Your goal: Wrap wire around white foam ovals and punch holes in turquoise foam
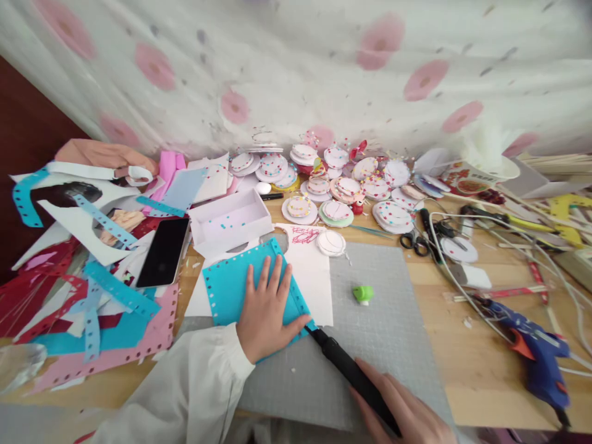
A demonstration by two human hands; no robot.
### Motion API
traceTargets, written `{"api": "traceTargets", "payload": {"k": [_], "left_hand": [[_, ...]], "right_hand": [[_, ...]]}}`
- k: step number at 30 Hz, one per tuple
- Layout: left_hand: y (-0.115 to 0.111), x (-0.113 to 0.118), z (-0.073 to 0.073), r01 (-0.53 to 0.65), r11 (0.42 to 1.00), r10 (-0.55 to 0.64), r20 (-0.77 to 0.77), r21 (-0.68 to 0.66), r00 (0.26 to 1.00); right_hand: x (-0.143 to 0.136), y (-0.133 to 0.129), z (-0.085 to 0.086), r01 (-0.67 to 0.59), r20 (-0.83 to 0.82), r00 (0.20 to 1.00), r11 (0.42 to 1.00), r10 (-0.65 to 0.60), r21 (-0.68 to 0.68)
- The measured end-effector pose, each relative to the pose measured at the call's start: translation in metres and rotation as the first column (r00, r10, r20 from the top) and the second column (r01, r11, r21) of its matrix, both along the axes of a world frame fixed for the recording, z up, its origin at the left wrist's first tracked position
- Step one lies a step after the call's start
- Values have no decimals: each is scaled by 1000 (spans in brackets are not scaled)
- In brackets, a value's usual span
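My left hand [268,308] lies flat with fingers spread on a blue sheet [226,287] that has dark holes along its edges. In my right hand [398,401] is a black-handled tool [354,373]; its tip meets the lower right corner of the blue sheet, by my left thumb. A folded or separate strip [291,280] runs along the sheet's right side. Underneath are white paper [319,283] with red scribbles and a grey mat [383,333]. A small green object [363,293] stands on the mat to the right.
Paper scraps [120,290] and a phone [163,253] lie at left. Behind are a white box [231,220] and several dotted paper discs [337,211]. Scissors [415,242], a looping white cable [451,277] and a blue glue gun [531,345] are at right.
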State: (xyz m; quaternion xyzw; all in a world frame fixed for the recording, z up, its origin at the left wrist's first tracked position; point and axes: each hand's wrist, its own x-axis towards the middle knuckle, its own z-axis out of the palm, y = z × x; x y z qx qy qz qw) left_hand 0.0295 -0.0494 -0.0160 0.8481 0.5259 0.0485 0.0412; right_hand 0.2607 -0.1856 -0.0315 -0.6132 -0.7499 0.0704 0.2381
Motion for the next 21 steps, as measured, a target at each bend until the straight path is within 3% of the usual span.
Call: {"api": "traceTargets", "payload": {"k": [7, 21], "left_hand": [[2, 0, 2, 4, 1000, -4, -9, -13, 1000], [1, 0, 2, 10, 999, -10, -1, -34, 1000]], "right_hand": [[-2, 0, 0, 60, -27, 998, 998, -61, -30], [8, 28, 7, -86, -3, 996, 996, 86, -12]]}}
